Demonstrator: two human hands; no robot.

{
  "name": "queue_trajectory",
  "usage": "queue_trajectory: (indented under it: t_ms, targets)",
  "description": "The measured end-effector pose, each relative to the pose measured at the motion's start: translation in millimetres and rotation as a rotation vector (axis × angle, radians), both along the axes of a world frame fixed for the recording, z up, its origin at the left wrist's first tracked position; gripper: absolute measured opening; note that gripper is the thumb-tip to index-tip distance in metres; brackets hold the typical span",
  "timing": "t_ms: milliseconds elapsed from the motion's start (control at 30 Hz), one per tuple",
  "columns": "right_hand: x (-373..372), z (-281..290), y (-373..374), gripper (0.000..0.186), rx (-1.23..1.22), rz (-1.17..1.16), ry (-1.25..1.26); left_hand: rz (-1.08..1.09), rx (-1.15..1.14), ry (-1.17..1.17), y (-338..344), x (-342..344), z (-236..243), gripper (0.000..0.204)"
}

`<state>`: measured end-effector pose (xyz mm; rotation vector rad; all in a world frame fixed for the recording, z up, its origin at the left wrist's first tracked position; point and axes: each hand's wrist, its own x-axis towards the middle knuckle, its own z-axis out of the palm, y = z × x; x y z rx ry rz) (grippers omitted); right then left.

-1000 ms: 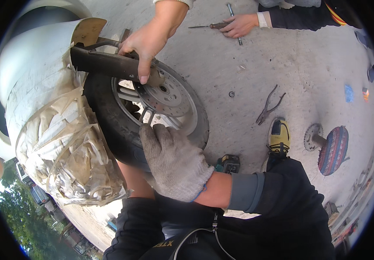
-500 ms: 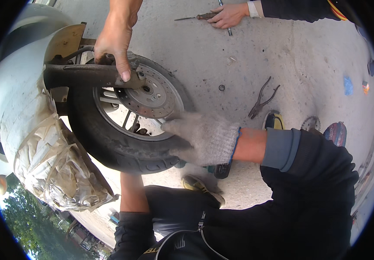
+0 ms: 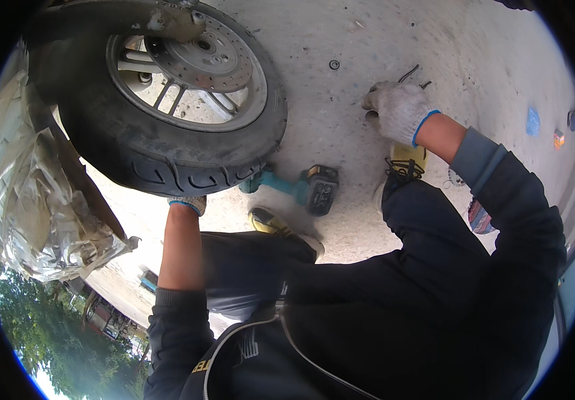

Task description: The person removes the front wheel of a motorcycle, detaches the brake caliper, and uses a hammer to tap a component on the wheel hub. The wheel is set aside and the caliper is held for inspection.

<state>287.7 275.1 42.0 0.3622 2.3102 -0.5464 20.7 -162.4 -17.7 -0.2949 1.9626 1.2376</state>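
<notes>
Pliers [image 3: 409, 73], right hand [image 3: 397, 109] over them, half-curled

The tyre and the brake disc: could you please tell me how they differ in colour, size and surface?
The tyre is black, while the disc is metallic grey. The tyre is clearly larger; the disc is smaller across. The tyre is thick, with curved grooves, whereas the disc is flat, with small holes. Both are round.
</notes>
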Motion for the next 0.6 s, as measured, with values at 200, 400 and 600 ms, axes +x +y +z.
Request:
queue_trajectory:
  t_ms: [200, 400, 600]
  targets:
    - [-2.4, -30.8, 8.6, 0.028, -0.031, 0.006, 0.114, 0.003, 0.234, 0.091, 43.3, 39.6, 149.6, 0.095]
    - [-23.6, -64.0, 23.5, 0.028, -0.023, 0.183, 0.181, 0.079, 0.302, 0.470, 130.5, 102.6, 184.1, 0.093]
    - [-48.5, -73.1, 33.7, 0.033, -0.076, 0.149, 0.232, 0.483, 0.182, 0.680, 183.9, 101.9, 167.0, 0.069]
